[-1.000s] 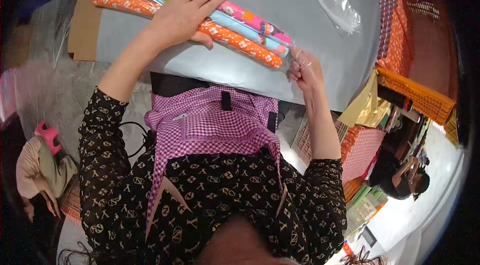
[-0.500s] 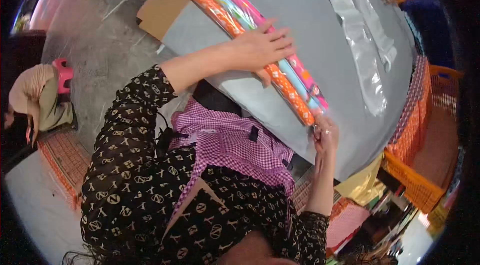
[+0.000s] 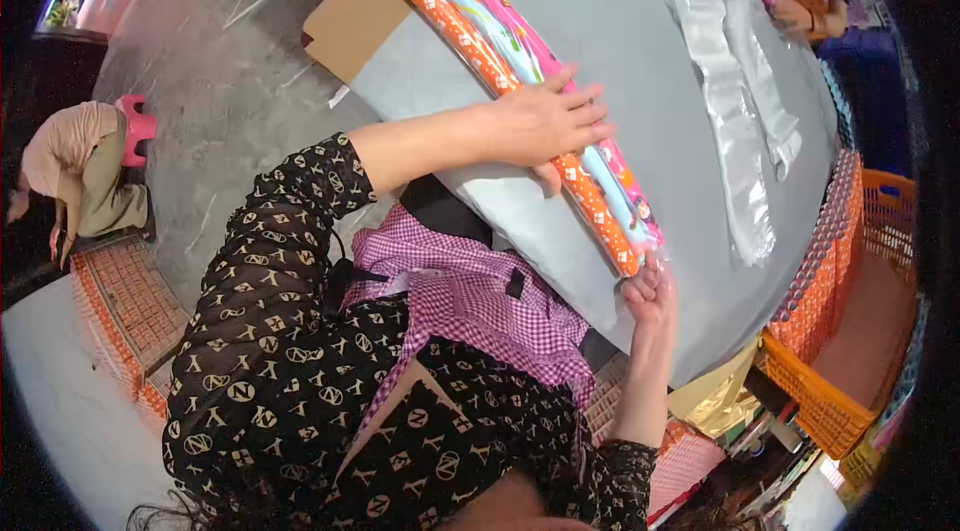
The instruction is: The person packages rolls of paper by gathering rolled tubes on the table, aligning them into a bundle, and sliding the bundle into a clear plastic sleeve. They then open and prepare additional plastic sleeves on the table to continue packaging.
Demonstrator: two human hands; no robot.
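Three patterned rolls lie side by side on the grey table [image 3: 620, 21] under shiny clear plastic: an orange roll [image 3: 459, 34], a light blue roll [image 3: 486, 23] and a pink roll [image 3: 510, 19]. My left hand [image 3: 550, 124] rests flat across their middle with its fingers spread. At the rolls' near end, my right hand [image 3: 650, 293] is closed with bent fingers beside the end of the plastic. What its fingertips pinch is too small to make out.
Silvery plastic sleeves [image 3: 728, 121] lie on the table's right part. A co-worker's hands [image 3: 790, 16] hold a pink roll at the top right. Brown cardboard [image 3: 380, 1] lies at the far left edge. Orange crates [image 3: 815, 396] stand at the right; another person [image 3: 85, 171] bends down at the left.
The view has turned, so the rolls now slant more steeply, and the co-worker's hands have come into view. My left hand still lies on the rolls, and my right stays at their near end.
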